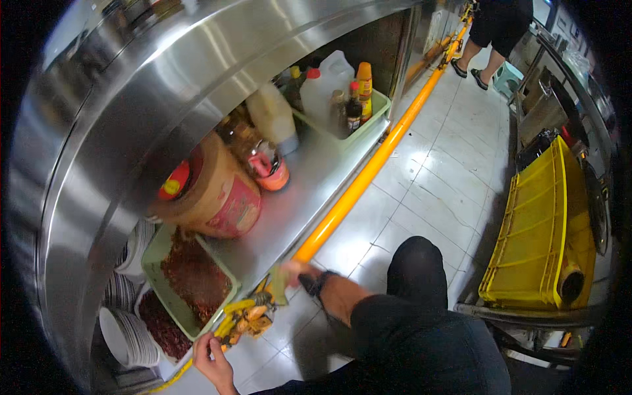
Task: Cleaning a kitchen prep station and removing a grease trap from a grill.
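My right hand (pixel 297 271), blurred and with a dark band at the wrist, holds a pale green cloth (pixel 279 285) against the near end of a yellow pipe (pixel 365 180). Lower left, my left hand (pixel 213 358) is at the shelf edge with thumb and fingers bent near the yellow pipe fittings (pixel 239 318); whether it grips anything cannot be told. Beside it on the steel shelf (pixel 306 173) stands a green tub (pixel 232 286) with dark red, crumbly contents. A smaller container of dark red dried food (pixel 165 326) is next to the tub.
Stacked white plates (pixel 128 338), a large brown bucket (pixel 222 187), a red-labelled jar (pixel 269 170) and a green tray (pixel 380 111) of bottles occupy the shelf. A yellow plastic crate (pixel 531 232) stands at right. Another person (pixel 498 29) stands up the tiled aisle near a pale stool (pixel 507 79).
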A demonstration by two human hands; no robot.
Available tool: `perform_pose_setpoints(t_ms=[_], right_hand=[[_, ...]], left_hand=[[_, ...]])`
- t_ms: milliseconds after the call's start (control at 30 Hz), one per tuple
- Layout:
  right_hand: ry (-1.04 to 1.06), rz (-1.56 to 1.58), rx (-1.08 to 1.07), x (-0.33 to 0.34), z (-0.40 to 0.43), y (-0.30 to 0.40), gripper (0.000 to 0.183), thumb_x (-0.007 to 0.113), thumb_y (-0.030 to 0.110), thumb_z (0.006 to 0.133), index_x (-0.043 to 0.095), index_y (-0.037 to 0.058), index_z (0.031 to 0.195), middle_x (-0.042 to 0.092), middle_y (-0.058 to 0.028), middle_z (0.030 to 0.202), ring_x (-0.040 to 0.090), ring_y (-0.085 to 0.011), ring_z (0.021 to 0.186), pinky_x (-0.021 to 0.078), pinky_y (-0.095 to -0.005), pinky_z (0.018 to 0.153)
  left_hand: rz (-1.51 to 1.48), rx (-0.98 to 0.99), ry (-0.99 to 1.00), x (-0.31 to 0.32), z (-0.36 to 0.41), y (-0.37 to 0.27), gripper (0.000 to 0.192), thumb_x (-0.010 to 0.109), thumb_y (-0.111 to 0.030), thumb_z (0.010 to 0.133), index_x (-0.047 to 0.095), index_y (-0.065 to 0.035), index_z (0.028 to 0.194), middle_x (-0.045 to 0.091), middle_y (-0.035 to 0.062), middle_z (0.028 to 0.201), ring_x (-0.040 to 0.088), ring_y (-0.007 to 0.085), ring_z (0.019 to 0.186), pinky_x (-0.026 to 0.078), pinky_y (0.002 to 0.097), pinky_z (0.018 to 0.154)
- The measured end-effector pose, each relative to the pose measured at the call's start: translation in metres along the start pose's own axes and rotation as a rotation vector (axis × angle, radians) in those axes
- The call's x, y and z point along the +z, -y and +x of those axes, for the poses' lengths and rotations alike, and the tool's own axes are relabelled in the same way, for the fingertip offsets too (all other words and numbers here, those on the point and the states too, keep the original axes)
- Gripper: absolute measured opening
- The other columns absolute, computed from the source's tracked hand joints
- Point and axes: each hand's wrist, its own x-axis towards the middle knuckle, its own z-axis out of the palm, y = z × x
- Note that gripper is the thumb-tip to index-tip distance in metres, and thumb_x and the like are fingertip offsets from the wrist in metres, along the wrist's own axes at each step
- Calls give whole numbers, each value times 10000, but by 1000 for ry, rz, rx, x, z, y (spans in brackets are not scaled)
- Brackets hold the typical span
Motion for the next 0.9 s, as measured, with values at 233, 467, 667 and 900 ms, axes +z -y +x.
perform_pose_setpoints(t_ms=[233, 467, 667, 900], right_hand=[[-406, -594, 828, 8, 60, 127, 327, 579, 322, 566, 609, 63, 764, 592, -135, 697, 569, -288, 693, 455, -386, 616], [-1074, -1055, 760, 140, 139, 148, 276, 483, 168, 618, 576, 1, 817, 566, -202, 778, 538, -377, 734, 434, -400, 683], [-1318, -908, 290, 212, 173, 176, 264, 428, 45, 646, 563, 22, 872, 557, -210, 794, 542, -344, 769, 426, -370, 698], [-855, -1692, 193, 255, 202, 196, 275, 569, 81, 515, 574, 81, 790, 481, -83, 902, 426, -270, 858, 369, -356, 725]], left_hand=[[98, 117, 15, -80, -2, 66, 125, 535, 9, 718, 572, 14, 836, 570, 134, 790, 560, 210, 654, 450, 263, 590], [7, 120, 193, -110, -27, 131, 140, 557, -12, 712, 570, -2, 851, 574, 132, 777, 569, 197, 580, 461, 261, 526], [-56, 114, 352, -139, -54, 173, 144, 554, -55, 727, 576, -15, 864, 580, 127, 797, 581, 203, 620, 472, 263, 548], [-271, 49, 359, -155, -83, 203, 143, 541, -44, 732, 573, -11, 868, 579, 120, 802, 585, 197, 656, 477, 261, 561]])
